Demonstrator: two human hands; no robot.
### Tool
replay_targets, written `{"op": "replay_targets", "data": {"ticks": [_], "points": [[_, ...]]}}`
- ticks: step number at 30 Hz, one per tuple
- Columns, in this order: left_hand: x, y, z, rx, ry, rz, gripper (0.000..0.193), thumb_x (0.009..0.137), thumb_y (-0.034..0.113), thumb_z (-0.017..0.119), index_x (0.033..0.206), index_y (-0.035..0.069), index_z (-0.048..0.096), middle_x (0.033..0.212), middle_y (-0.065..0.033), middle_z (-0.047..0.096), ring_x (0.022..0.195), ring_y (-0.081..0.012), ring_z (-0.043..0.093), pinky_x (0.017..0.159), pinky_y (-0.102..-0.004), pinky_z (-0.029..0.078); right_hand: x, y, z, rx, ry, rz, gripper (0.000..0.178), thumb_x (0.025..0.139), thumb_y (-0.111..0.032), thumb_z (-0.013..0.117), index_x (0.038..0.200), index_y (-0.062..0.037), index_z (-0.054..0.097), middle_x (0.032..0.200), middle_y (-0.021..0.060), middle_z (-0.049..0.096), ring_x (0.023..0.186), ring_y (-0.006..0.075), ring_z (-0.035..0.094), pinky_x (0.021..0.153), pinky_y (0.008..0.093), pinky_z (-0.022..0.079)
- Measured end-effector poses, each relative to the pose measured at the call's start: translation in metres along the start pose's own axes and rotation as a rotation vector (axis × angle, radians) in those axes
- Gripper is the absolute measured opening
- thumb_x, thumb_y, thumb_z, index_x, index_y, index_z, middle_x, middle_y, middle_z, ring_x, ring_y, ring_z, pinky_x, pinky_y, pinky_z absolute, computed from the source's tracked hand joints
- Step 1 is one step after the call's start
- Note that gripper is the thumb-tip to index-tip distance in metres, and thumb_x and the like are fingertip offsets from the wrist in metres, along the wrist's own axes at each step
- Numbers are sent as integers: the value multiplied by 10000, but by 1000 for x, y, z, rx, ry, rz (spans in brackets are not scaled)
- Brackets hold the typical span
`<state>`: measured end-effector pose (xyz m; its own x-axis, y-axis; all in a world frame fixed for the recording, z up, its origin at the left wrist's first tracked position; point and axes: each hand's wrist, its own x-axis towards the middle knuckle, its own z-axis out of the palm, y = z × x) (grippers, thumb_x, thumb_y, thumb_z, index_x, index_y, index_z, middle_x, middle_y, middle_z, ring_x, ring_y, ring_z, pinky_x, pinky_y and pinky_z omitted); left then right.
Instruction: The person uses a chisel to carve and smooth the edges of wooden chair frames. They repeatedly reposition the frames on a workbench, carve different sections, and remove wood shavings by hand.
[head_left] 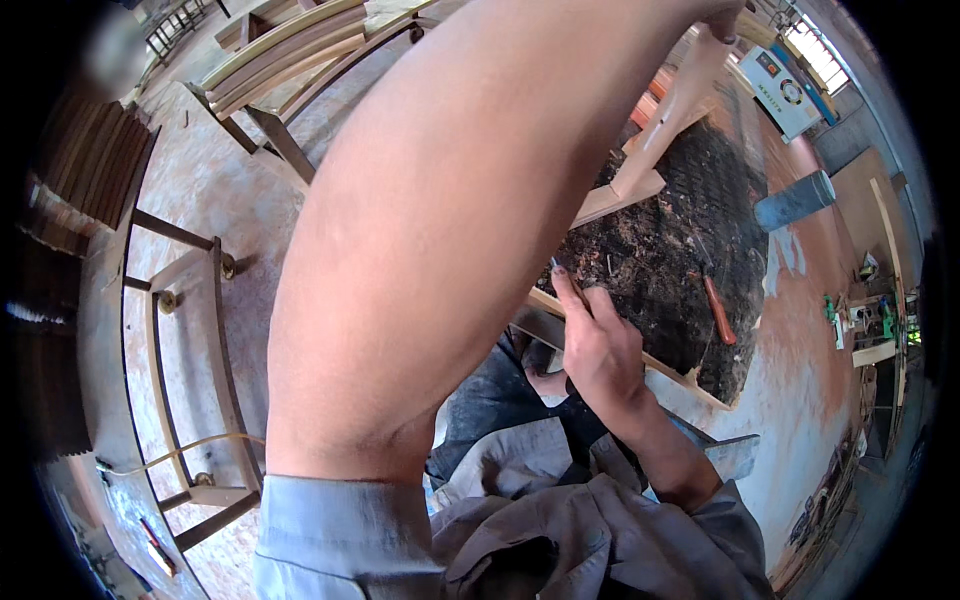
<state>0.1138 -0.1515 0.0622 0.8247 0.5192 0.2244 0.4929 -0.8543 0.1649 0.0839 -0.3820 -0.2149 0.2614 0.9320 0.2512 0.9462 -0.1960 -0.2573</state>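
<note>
My left arm stretches across the view from the lower left to the top right. At the upper edge, my left hand (pixel 722 20), partly cut off, has its fingers closed over the top of a pale wooden piece (pixel 680 100). That piece stands tilted on a dark, worn work surface (pixel 690 220). Closer to my body is my right hand (pixel 605 350), its fingers closed and its forefinger pointing forward. A small tip shows at its fingertips, but the rest is hidden. To its right lies a red-handled tool (pixel 718 312) with a thin shaft.
Debris covers the work surface. Beyond it stand a white machine box (pixel 782 92) and a blue-grey cylinder (pixel 795 200). Curved wooden strips (pixel 290 60) rest on a stand at upper left. A wheeled frame (pixel 190 350) and stacked boards (pixel 85 165) are on the left.
</note>
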Motion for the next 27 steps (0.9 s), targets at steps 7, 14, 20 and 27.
{"op": "replay_targets", "data": {"ticks": [7,14,20,27], "points": [[9,-7,-9,-17,-159,66,511,873,548,768,1258,213,762,1259,-47,756,1155,-266,715,975,-451,567,-13,2,-7,367,-13,100,543,931,6,579,1470,-56,586,868,159,676,763,307,702,725,430,577],[-2,-7,-4,-36,-6,54,512,867,490,782,1278,186,754,1312,-72,734,1217,-280,695,1009,-460,556,-1,9,-3,496,25,121,502,948,44,525,1437,-28,614,821,199,669,693,278,682,694,387,561],[0,5,-4,53,6,72,537,875,491,756,1304,169,737,1360,-105,702,1251,-318,671,1032,-452,545,10,-1,-6,496,5,169,445,967,18,550,1404,-8,630,855,245,672,737,346,696,708,438,559],[5,-4,0,108,7,187,541,900,530,713,1257,125,755,1287,-148,728,1188,-317,699,998,-438,557,16,-10,-3,473,-45,226,469,950,3,601,1418,15,601,869,260,679,790,438,691,714,509,548]]}}
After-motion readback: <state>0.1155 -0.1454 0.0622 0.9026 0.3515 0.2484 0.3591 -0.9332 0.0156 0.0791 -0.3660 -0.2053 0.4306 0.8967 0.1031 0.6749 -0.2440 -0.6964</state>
